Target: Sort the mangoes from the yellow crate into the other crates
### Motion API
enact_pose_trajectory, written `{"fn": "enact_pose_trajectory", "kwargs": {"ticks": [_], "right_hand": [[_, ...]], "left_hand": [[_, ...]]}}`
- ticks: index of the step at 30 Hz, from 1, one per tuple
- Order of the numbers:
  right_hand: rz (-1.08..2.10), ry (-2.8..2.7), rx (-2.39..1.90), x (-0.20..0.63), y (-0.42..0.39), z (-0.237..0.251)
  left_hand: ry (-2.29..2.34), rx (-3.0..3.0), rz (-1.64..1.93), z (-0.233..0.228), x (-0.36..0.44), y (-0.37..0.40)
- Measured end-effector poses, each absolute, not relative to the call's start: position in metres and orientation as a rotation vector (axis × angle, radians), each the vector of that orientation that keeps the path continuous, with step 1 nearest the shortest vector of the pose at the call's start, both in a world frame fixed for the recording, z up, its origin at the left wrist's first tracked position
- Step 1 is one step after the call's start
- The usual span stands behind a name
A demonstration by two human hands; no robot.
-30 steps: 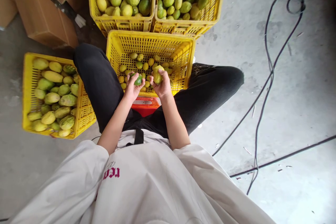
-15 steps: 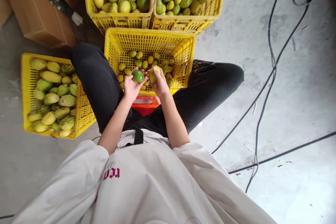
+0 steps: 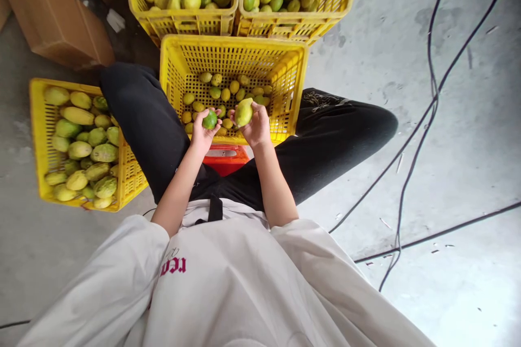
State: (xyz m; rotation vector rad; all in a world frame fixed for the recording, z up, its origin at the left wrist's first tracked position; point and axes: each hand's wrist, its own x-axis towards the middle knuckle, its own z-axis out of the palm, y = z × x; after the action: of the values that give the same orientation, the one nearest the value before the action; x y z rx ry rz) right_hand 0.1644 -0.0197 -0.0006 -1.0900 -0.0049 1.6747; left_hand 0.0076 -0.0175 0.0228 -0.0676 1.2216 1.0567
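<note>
Above the near edge of the middle crate [image 3: 175, 68], the left hand [image 3: 201, 135] has its fingers curled around a green fruit [image 3: 210, 120]; just beside it, the right hand [image 3: 255, 127] grips a yellowish fruit [image 3: 243, 114], seemingly bigger. Small fruits [image 3: 223, 92] lie inside that crate; behind it stand two full crates [image 3: 240, 24].

Concrete floor [image 3: 448, 135]: yellow crates [image 3: 295, 62], cardboard boxes [image 3: 52, 16], black cables [image 3: 423, 119].

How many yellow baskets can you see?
4. One yellow basket sits between the knees, one basket is on the left, and two more, and, stand side by side at the top, cut off by the picture edge. More may lie outside the picture.
</note>
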Motion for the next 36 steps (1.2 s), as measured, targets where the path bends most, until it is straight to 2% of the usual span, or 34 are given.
{"fn": "enact_pose_trajectory", "kwargs": {"ticks": [8,15,20,36], "right_hand": [[1.602,-0.02,-1.187,0.186,-0.029,-0.012],[1.571,-0.014,-1.282,0.193,-0.03,-0.017],[1.58,-0.014,-1.221,0.19,-0.027,-0.024],[1.567,0.008,-1.264,0.13,-0.009,-0.015]], "left_hand": [[1.191,-0.026,1.059,0.023,0.011,-0.018],[1.11,-0.079,1.212,0.028,0.013,-0.018],[1.154,-0.11,1.141,0.028,0.015,-0.015],[1.214,0.095,1.004,0.018,0.013,-0.019]]}}
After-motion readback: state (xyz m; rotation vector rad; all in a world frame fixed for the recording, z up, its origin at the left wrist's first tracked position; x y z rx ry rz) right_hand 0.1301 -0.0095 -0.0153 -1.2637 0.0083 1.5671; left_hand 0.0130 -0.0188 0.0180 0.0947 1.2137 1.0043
